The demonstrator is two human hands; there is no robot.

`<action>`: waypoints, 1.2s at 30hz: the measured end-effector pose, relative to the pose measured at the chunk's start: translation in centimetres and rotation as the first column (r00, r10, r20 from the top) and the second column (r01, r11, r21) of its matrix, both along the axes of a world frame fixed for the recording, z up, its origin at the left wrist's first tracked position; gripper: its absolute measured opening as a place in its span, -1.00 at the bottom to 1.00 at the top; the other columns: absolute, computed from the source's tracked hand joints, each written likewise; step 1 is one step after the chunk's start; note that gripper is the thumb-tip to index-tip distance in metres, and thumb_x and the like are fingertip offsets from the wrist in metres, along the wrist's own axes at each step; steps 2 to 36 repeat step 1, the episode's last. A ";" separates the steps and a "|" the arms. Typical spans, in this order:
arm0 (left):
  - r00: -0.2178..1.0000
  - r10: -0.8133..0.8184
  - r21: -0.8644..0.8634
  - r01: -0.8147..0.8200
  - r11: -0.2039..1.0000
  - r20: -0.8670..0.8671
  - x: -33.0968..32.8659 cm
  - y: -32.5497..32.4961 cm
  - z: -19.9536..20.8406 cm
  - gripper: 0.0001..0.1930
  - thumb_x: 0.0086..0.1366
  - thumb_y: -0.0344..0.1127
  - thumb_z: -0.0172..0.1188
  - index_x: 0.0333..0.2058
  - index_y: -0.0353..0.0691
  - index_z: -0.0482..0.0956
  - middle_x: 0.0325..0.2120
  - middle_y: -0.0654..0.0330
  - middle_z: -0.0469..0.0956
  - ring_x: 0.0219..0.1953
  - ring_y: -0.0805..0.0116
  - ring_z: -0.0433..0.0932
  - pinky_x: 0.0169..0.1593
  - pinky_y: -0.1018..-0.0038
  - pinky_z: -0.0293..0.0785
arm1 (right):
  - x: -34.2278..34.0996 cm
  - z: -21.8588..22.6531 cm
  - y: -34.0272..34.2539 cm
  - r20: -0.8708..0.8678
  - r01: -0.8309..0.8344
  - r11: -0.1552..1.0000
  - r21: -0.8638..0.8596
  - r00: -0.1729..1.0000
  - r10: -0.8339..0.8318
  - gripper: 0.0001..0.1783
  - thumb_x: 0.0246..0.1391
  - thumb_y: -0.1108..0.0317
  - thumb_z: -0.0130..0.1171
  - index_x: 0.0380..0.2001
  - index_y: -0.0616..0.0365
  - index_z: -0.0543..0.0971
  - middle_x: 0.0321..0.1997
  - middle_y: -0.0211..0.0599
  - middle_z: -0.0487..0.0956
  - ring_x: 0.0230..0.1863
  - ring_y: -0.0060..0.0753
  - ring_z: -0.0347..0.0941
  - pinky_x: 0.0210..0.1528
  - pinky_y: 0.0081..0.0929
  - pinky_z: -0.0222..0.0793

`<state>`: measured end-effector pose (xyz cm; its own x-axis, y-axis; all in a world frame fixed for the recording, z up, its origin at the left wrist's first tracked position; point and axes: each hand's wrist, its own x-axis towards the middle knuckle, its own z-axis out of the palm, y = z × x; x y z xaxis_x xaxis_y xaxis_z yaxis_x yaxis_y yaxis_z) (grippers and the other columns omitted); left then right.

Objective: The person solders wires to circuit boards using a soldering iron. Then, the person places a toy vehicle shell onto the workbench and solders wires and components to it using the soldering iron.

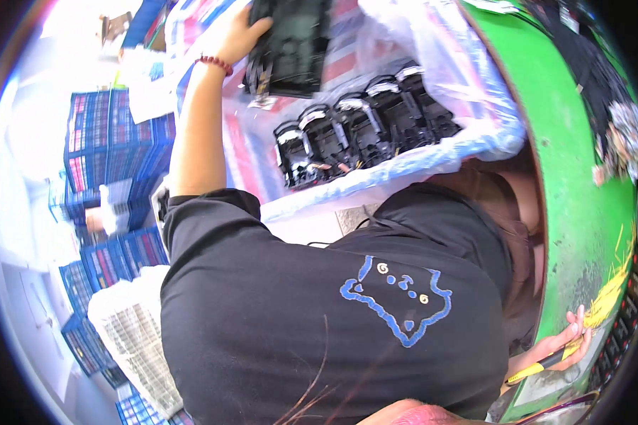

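Observation:
My left hand, with a red bead bracelet at the wrist, is closed on the edge of a dark plastic housing, its thumb over the near side. The housing is blurred and hangs over a plastic-lined bin. Inside that bin stands a row of several black molded housings with small wires. At the lower right, my right hand closes around a slim tool with a yellow-and-black handle. The tool's working end cannot be made out. Close to those fingers lies a bundle of yellow strands.
A green work surface runs along the right, with dark cables and a crumpled silvery bundle on it. Blue crates are stacked at the left, near a white slatted basket. Clear film hangs over the bin.

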<state>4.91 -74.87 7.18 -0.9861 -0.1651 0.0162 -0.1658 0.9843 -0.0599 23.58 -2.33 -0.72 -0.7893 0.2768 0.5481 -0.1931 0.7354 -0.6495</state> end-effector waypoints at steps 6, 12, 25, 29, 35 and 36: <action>0.984 -0.087 0.025 0.093 0.995 -0.157 3.8 -7.0 -2.5 -0.40 0.19 0.01 0.23 0.15 -0.14 0.45 0.00 -0.08 0.54 0.12 0.20 0.49 0.24 0.38 0.27 | -0.7 0.3 -1.2 0.028 -0.018 1.000 -0.019 0.999 0.018 -0.64 0.31 0.41 0.01 0.04 0.43 0.26 -0.14 0.14 0.62 -0.31 -0.17 0.55 -0.11 -0.32 0.51; 0.984 -0.087 0.025 0.093 0.995 -0.157 3.8 -7.0 -2.5 -0.40 0.19 0.01 0.23 0.15 -0.14 0.45 0.00 -0.08 0.54 0.12 0.20 0.49 0.24 0.38 0.27 | -0.7 0.3 -1.2 0.028 -0.018 1.000 -0.019 0.999 0.018 -0.64 0.31 0.41 0.01 0.04 0.43 0.26 -0.14 0.14 0.62 -0.31 -0.17 0.55 -0.11 -0.32 0.51; 0.984 -0.087 0.025 0.093 0.995 -0.157 3.8 -7.0 -2.5 -0.40 0.19 0.01 0.23 0.15 -0.14 0.45 0.00 -0.08 0.54 0.12 0.20 0.49 0.24 0.38 0.27 | -0.7 0.3 -1.2 0.028 -0.018 1.000 -0.019 0.999 0.018 -0.64 0.31 0.41 0.01 0.04 0.43 0.26 -0.14 0.14 0.62 -0.31 -0.17 0.55 -0.11 -0.32 0.51; 0.984 -0.087 0.025 0.093 0.995 -0.157 3.8 -7.0 -2.5 -0.40 0.19 0.01 0.23 0.15 -0.14 0.45 0.00 -0.08 0.54 0.12 0.20 0.49 0.24 0.38 0.27 | -0.7 0.3 -1.2 0.028 -0.018 1.000 -0.019 0.999 0.018 -0.64 0.31 0.41 0.01 0.04 0.43 0.26 -0.14 0.14 0.62 -0.31 -0.17 0.55 -0.11 -0.32 0.51; 0.984 -0.087 0.025 0.093 0.995 -0.157 3.8 -7.0 -2.5 -0.40 0.19 0.01 0.23 0.15 -0.14 0.45 0.00 -0.08 0.54 0.12 0.20 0.49 0.24 0.38 0.27 | -0.7 0.3 -1.2 0.028 -0.018 1.000 -0.019 0.999 0.018 -0.64 0.31 0.41 0.01 0.04 0.43 0.26 -0.14 0.14 0.62 -0.31 -0.17 0.55 -0.11 -0.32 0.51; 0.984 -0.087 0.025 0.093 0.995 -0.157 3.8 -7.0 -2.5 -0.40 0.19 0.01 0.23 0.15 -0.14 0.45 0.00 -0.08 0.54 0.12 0.20 0.49 0.24 0.38 0.27 | -0.7 0.3 -1.2 0.028 -0.018 1.000 -0.019 0.999 0.018 -0.64 0.31 0.41 0.01 0.04 0.43 0.26 -0.14 0.14 0.62 -0.31 -0.17 0.55 -0.11 -0.32 0.51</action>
